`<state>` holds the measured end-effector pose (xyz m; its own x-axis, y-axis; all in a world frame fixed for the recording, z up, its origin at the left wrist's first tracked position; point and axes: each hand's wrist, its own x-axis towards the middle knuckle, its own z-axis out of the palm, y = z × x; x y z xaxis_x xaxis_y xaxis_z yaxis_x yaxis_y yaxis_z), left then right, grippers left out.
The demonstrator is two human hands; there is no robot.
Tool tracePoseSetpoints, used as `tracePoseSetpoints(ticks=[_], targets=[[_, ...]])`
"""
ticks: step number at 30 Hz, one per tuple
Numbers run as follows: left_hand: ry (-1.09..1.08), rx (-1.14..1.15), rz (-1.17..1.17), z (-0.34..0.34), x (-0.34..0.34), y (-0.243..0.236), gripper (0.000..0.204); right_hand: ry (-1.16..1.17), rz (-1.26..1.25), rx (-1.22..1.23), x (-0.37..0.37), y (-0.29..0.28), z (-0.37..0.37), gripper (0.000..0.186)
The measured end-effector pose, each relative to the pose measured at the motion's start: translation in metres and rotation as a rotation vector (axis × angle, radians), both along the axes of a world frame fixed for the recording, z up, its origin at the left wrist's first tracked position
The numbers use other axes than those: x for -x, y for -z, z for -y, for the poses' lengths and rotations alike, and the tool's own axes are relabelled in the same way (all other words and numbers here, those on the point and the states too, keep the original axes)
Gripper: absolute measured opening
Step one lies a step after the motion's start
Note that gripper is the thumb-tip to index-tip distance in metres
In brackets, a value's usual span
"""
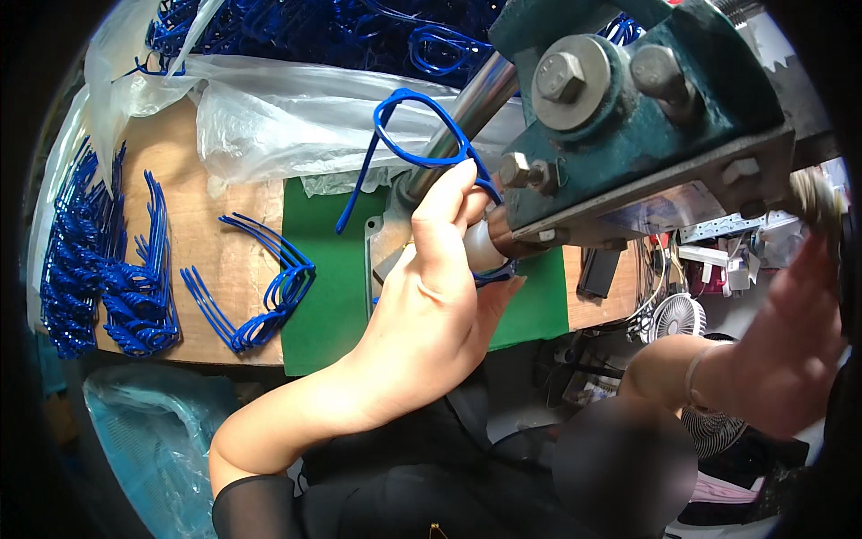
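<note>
My left hand (426, 323) grips a blue plastic spectacle frame (404, 157) beneath the head of a green metal press (655, 135). The frame is at a white cylindrical fitting (480, 247); part of it is hidden behind my fingers. At the far right, my right hand (777, 346) is raised just below a fibrous, blurred part of the machine (813, 193); motion smears its fingers, so their grip cannot be made out.
Several piles of blue frames (135, 305) lie on the wooden table (206, 193), left of a green mat (328, 332). Clear plastic sheeting (269, 126) and more frames span the back. A turquoise bag (153, 422) hangs lower left; a white fan (678, 314) sits right.
</note>
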<state>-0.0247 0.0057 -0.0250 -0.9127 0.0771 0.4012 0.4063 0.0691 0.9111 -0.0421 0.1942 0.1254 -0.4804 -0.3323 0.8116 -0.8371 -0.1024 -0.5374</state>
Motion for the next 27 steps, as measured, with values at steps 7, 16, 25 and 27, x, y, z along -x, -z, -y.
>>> tracePoseSetpoints(ticks=[7,16,25,27], targets=[[0.029,-0.155,0.002,0.013,-0.042,0.016,0.085,0.454,0.568,-0.707,-0.003,0.227,-0.039,0.025],[0.139,-0.493,0.153,0.017,-0.057,0.030,0.069,0.684,0.232,-0.918,-0.005,0.249,-0.045,0.027],[0.103,-0.751,0.547,0.013,-0.059,0.004,0.074,0.692,0.663,-0.560,0.009,0.280,-0.050,0.009],[0.156,-0.851,0.618,0.016,-0.057,0.006,0.054,0.682,0.624,-0.604,0.011,0.276,-0.047,0.009]])
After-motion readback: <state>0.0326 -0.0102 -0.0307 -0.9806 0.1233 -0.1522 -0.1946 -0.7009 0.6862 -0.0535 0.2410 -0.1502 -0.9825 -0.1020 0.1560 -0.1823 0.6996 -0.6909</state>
